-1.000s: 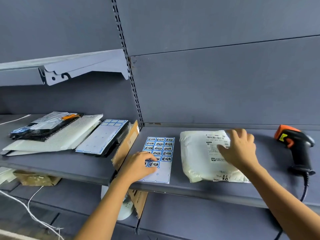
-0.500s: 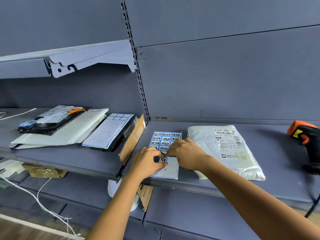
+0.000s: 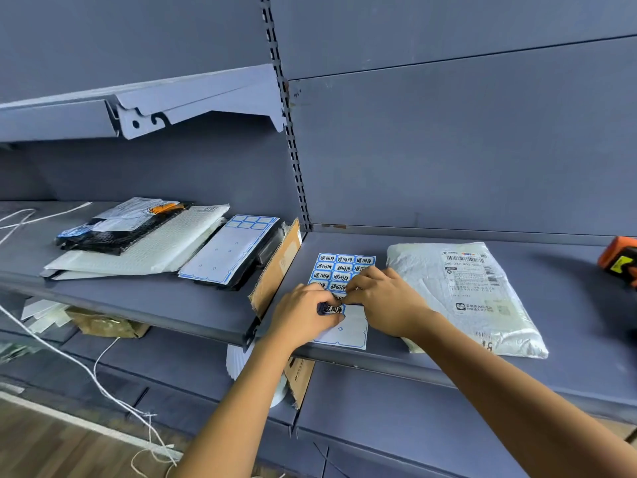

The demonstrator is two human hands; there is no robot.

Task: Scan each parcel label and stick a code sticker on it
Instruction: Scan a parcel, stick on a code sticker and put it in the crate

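A sheet of blue-bordered code stickers (image 3: 342,267) lies on the grey shelf (image 3: 568,339), close to its front edge. My left hand (image 3: 303,313) holds the sheet's lower part down with curled fingers, its thumb beside a sticker (image 3: 333,309). My right hand (image 3: 387,301) reaches in from the right and pinches at a sticker in the sheet's middle; its fingertips hide that sticker. A white poly parcel (image 3: 431,270) with a printed barcode label (image 3: 470,276) lies flat just right of the sheet. The orange and black scanner (image 3: 620,258) stands at the far right edge.
On the left shelf lie a stack of parcels (image 3: 138,236) and a mostly used sticker sheet (image 3: 229,248). A cardboard piece (image 3: 275,270) leans between the two shelves. White cords (image 3: 86,370) hang below. An upper shelf bracket (image 3: 193,98) juts out overhead at left.
My right hand left the parcel and came over to the sticker sheet beside my left hand. The left hand stayed on the sheet. The view has shifted slightly left.
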